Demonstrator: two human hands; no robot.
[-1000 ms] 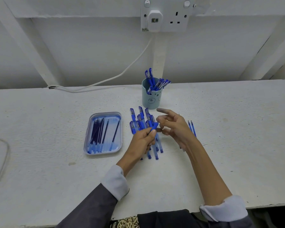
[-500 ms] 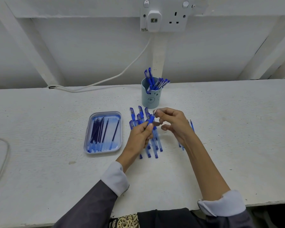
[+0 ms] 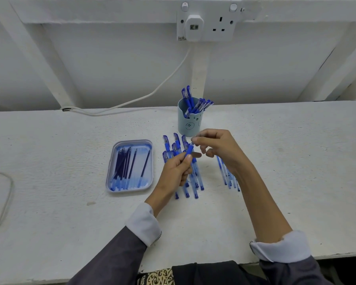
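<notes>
Okay, at the tabletop's (image 3: 49, 161) left edge a thin cable (image 3: 2, 198) loops, well apart from the work. Left of centre sits the tray (image 3: 109, 173) with loose refills (image 3: 123, 165) lying lengthwise in it. Just right of the tray is a pile of capped pens (image 3: 167, 148), spread flat.

The left hand (image 3: 176, 171) hovers over that pile with its fingers wrapped round the barrel of one pen (image 3: 190, 150), held tilted and tip end up, off the tabletop. Behind it, near the back edge, stands the cup (image 3: 190, 122), upright, with more pens in it. The right hand (image 3: 220, 147) meets the pen from the right. Its thumb and forefinger pinch the clear tip end and the other fingers curl loosely, holding nothing more.

The step looks like working the tip section, but I cannot tell whether it is being twisted on or off, or whether a refill is inside. The next move likely calls for a steady barrel grip on the left and a small twist or pull on the right, kept in line so nothing bends.

Right of the right wrist a second small group of pens (image 3: 226, 175) lies flat. Beyond that the tabletop is bare out to the right edge, and the front edge is wide open too. Room to set parts down is tight only between the two pen groups and near the cup.
</notes>
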